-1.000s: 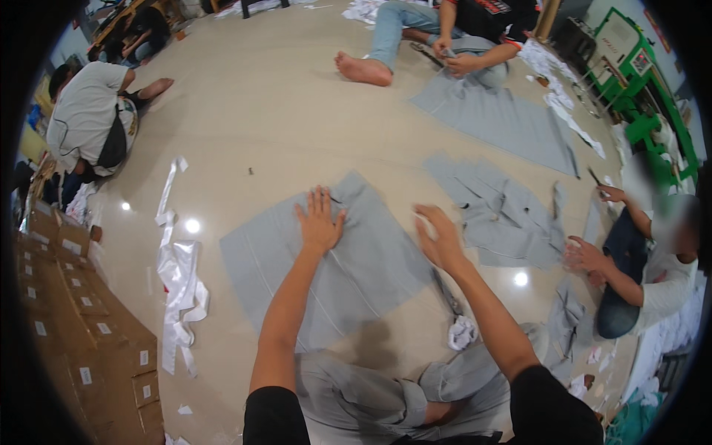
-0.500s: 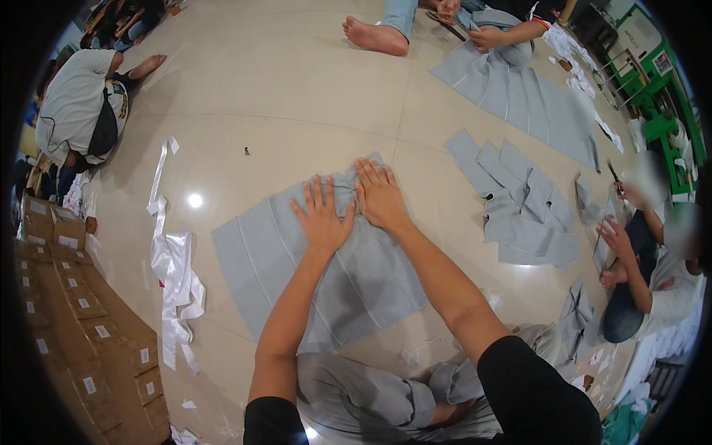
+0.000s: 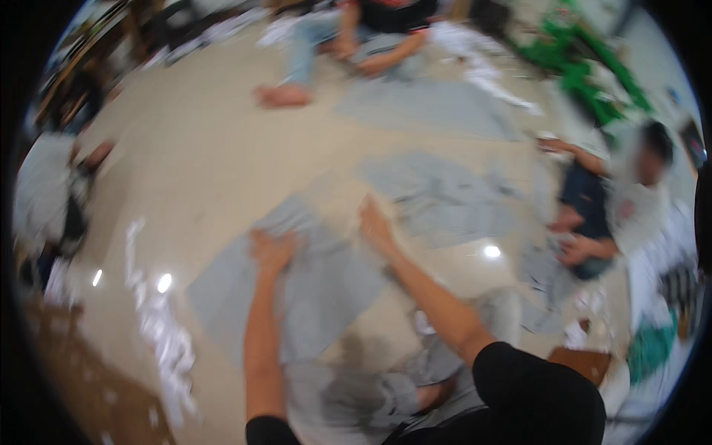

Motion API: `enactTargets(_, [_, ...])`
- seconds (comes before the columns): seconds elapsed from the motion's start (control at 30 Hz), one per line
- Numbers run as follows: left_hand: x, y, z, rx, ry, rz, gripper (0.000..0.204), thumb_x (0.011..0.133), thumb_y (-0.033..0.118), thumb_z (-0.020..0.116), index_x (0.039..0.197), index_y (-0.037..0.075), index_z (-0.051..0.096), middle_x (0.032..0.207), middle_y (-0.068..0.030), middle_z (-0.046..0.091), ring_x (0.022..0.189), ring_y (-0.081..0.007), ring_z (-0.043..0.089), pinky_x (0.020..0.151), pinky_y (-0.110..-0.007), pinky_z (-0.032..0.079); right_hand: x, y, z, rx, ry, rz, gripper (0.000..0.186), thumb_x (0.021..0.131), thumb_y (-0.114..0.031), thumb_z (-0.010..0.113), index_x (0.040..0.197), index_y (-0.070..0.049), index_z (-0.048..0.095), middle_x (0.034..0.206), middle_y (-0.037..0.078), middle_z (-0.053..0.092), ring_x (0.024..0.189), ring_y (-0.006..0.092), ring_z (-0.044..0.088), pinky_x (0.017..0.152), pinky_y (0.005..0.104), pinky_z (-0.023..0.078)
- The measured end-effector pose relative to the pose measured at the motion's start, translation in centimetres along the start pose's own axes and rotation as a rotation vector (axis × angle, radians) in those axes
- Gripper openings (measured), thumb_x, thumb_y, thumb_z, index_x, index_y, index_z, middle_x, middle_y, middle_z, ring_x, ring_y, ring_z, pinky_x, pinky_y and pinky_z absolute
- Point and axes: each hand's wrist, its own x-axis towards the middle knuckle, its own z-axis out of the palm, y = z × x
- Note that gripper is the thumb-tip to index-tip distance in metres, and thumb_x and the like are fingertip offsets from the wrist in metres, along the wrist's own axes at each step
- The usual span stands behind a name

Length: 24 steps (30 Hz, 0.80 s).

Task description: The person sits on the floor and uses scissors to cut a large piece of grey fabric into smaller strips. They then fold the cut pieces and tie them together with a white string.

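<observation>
A large grey cloth panel lies flat on the beige floor in front of me. My left hand rests palm down on its upper part, fingers spread. My right hand lies flat at the cloth's upper right edge, fingers apart. Neither hand grips anything. The picture is blurred by head motion.
More grey cloth pieces lie to the right, and a bigger sheet farther back. A seated person works at the right, another at the top, a third at the left. White scraps lie lower left.
My view has swung, so the cloth now sits lower left in the picture. My right hand has slid away from the left hand toward the cloth's right edge.
</observation>
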Motion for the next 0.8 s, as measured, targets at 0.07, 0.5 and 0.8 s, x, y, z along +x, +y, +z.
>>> enactTargets(0.07, [-0.8,-2.1,-0.4,-0.192,0.038,0.009,0.100,0.099,0.068,0.038,0.156,-0.012,0.018,0.164,-0.0297,0.020,0.155,-0.0427,0.013,0.122,-0.063,0.002,-5.9,0.1,-5.9,0.374,-0.090,0.212,0.058,0.107,-0.035,0.049,0.148,0.006,0.045,0.159,0.022,0.038,0.147,0.0314,0.037,0.121,0.0416,0.028])
enactTargets(0.5, [-30.3,21.3,2.9,-1.258,-1.465,0.564,0.057,0.109,0.048,0.041,0.138,0.002,0.056,0.103,-0.0082,0.068,0.098,-0.0193,0.064,0.091,-0.034,0.047,-24.9,-10.3,-27.9,1.696,-0.211,-0.022,0.039,0.108,-0.025,0.046,0.138,0.001,0.050,0.141,0.018,0.057,0.134,0.0295,0.055,0.111,0.0429,0.046])
enactTargets(0.8, [-32.9,17.1,0.5,-0.511,-0.437,0.744,0.021,0.102,0.016,0.059,0.095,-0.003,0.066,0.081,-0.0059,0.068,0.075,-0.0134,0.060,0.072,-0.028,0.048,-29.7,-2.8,-22.9,0.111,-0.231,0.025,0.036,0.107,-0.029,0.051,0.119,0.003,0.064,0.117,0.018,0.070,0.113,0.0285,0.066,0.095,0.0369,0.051])
